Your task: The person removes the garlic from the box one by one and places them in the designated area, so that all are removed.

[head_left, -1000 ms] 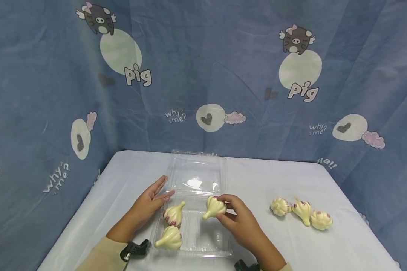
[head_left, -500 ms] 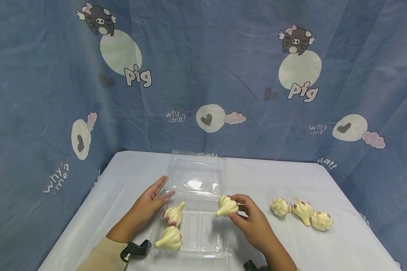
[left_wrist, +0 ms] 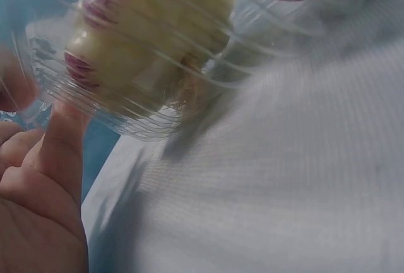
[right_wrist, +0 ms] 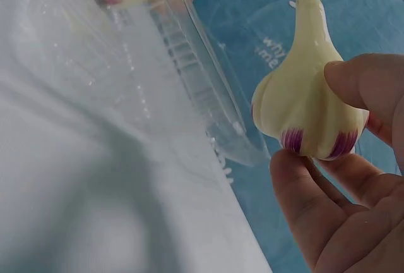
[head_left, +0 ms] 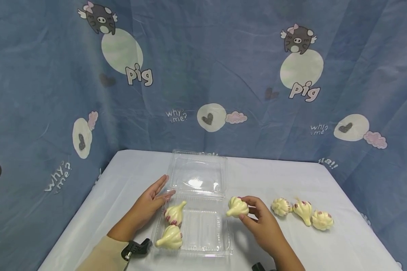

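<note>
Between thumb and fingers my right hand (head_left: 262, 222) pinches a cream garlic bulb (head_left: 238, 207) with purple marks, held above the right edge of a clear plastic clamshell box (head_left: 203, 229). In the right wrist view that garlic bulb (right_wrist: 309, 90) has its stem pointing up. My left hand (head_left: 148, 203) lies with straight fingers against the box's left side, near the hinge. Inside the box, along its left, sit two more bulbs: a back garlic bulb (head_left: 174, 214) and a front garlic bulb (head_left: 170, 238). The left wrist view shows garlic (left_wrist: 145, 39) through the ribbed plastic wall.
The box's clear lid (head_left: 197, 173) lies folded back behind it. To the right, on the white cloth (head_left: 325, 256), a row holds a left garlic bulb (head_left: 280, 207), a middle garlic bulb (head_left: 303, 211) and a right garlic bulb (head_left: 322, 220). A blue patterned curtain (head_left: 176, 75) hangs behind.
My right hand has carried its garlic bulb rightward, from over the middle of the box to its right edge. The left hand and the other bulbs keep their places.
</note>
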`<act>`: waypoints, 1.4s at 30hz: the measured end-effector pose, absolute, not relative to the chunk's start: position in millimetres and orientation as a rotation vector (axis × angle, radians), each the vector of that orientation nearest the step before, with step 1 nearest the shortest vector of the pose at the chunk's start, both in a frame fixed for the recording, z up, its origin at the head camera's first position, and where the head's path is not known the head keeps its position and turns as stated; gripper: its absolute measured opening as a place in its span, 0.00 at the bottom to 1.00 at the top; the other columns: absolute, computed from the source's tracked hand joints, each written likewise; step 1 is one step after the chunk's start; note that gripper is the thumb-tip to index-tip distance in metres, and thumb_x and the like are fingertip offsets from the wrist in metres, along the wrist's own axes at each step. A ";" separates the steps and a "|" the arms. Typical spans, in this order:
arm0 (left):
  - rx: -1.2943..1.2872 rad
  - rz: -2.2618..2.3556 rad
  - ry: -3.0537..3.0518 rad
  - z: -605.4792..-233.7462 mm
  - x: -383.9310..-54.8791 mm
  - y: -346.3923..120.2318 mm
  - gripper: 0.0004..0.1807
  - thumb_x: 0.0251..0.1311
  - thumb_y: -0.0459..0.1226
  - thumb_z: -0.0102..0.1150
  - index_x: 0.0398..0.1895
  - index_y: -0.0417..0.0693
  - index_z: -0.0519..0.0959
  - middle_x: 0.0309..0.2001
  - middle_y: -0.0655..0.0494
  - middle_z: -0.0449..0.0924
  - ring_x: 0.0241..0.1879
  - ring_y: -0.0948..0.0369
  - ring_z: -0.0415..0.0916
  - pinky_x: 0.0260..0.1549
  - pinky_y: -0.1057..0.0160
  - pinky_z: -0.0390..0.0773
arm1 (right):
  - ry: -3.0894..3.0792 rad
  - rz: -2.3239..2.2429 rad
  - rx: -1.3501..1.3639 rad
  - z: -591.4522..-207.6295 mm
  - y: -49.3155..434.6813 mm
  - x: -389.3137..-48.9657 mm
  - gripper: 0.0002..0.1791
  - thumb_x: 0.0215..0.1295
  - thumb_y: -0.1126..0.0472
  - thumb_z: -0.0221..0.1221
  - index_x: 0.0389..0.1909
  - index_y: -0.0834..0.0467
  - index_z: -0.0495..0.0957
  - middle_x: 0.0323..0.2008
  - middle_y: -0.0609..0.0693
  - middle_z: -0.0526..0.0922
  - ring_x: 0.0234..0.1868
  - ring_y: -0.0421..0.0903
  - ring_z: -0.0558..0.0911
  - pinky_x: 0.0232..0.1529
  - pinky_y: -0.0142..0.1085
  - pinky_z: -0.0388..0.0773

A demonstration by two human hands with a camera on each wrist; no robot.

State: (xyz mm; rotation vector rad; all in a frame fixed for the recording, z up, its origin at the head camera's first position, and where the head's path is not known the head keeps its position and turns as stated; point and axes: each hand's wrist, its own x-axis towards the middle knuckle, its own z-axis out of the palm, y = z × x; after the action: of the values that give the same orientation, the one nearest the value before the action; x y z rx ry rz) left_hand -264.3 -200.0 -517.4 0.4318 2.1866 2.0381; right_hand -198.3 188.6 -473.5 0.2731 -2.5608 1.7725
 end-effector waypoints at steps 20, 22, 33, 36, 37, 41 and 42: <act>0.437 2.007 2.212 -516.6 -262.4 -204.5 0.45 0.74 0.27 0.52 0.86 0.44 0.40 0.86 0.45 0.36 0.72 0.52 0.71 0.60 0.75 0.75 | -2.688 1.647 0.119 -480.1 220.0 -191.7 0.24 0.67 0.59 0.71 0.62 0.44 0.77 0.64 0.44 0.80 0.62 0.49 0.82 0.56 0.36 0.82; 0.448 2.014 2.201 -516.0 -263.6 -202.5 0.45 0.74 0.27 0.52 0.86 0.44 0.40 0.86 0.46 0.36 0.73 0.47 0.69 0.60 0.75 0.75 | -2.693 1.640 0.100 -480.3 224.8 -190.6 0.24 0.67 0.58 0.71 0.62 0.44 0.77 0.64 0.45 0.80 0.62 0.50 0.82 0.54 0.36 0.83; 0.464 2.029 2.187 -515.5 -263.1 -199.3 0.45 0.73 0.24 0.49 0.86 0.43 0.40 0.86 0.45 0.35 0.74 0.40 0.65 0.60 0.76 0.75 | -2.736 1.569 0.064 -485.8 244.1 -183.5 0.24 0.67 0.56 0.71 0.62 0.46 0.77 0.66 0.46 0.78 0.61 0.49 0.82 0.53 0.32 0.82; 0.459 2.028 2.190 -514.5 -262.3 -198.7 0.45 0.72 0.24 0.49 0.86 0.43 0.40 0.86 0.45 0.35 0.74 0.40 0.65 0.60 0.76 0.75 | -2.742 1.563 0.051 -485.0 249.0 -182.0 0.25 0.67 0.56 0.70 0.63 0.48 0.76 0.67 0.49 0.77 0.62 0.51 0.82 0.53 0.32 0.83; 0.456 2.028 2.191 -514.4 -262.2 -198.6 0.45 0.72 0.24 0.49 0.86 0.43 0.40 0.86 0.45 0.35 0.74 0.40 0.65 0.60 0.76 0.75 | -2.745 1.561 0.045 -484.6 250.7 -181.7 0.25 0.67 0.56 0.70 0.64 0.49 0.76 0.68 0.50 0.77 0.62 0.52 0.82 0.52 0.32 0.83; 0.450 2.025 2.197 -513.6 -261.7 -198.1 0.45 0.72 0.23 0.49 0.86 0.43 0.41 0.86 0.45 0.35 0.74 0.39 0.64 0.59 0.76 0.75 | -2.766 1.547 0.021 -482.2 257.2 -180.1 0.27 0.68 0.54 0.70 0.65 0.49 0.75 0.70 0.51 0.76 0.63 0.53 0.82 0.50 0.31 0.83; 0.449 2.025 2.198 -513.5 -261.5 -198.1 0.45 0.72 0.23 0.49 0.86 0.43 0.41 0.86 0.45 0.35 0.74 0.39 0.64 0.59 0.76 0.75 | -2.768 1.553 0.008 -481.8 258.3 -179.9 0.27 0.68 0.53 0.70 0.65 0.49 0.75 0.70 0.51 0.75 0.63 0.53 0.82 0.50 0.31 0.83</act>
State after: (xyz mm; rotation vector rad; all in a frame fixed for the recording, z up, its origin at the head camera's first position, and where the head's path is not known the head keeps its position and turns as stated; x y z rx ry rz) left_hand -261.5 -198.1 -513.5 0.4490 2.1979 2.0248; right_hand -179.9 258.3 -481.8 0.0077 -2.7682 1.5534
